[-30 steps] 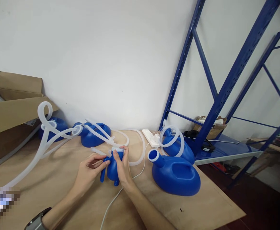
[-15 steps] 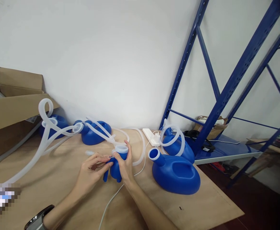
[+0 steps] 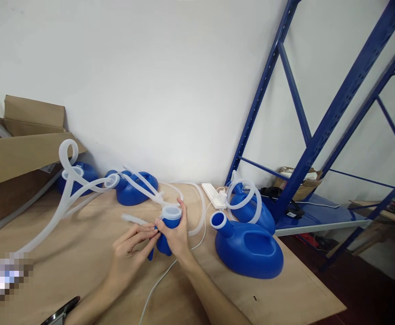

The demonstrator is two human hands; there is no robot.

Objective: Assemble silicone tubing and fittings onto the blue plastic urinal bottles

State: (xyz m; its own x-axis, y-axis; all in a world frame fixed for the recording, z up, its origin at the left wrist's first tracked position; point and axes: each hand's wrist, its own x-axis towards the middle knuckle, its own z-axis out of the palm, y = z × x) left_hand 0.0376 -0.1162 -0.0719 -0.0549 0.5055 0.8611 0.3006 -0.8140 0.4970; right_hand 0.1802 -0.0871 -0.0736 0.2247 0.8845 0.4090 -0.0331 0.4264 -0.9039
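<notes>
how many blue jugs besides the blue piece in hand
4: back-left jug beside the cardboard box, back-middle jug, back-right jug, front-right jug. Others may be hidden.

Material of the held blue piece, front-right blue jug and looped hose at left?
Blue piece: probably plastic, smooth, slightly glossy, evenly coloured.
Blue jug: likely plastic, semi-gloss, soft highlights on moulded curves.
Looped hose: milky, satin, softly curled; perhaps silicone or PVC.

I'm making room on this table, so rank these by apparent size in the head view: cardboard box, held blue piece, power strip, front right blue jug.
1. Cardboard box, cut off by the picture's edge
2. Front right blue jug
3. Held blue piece, partly covered
4. Power strip, farther back
</notes>
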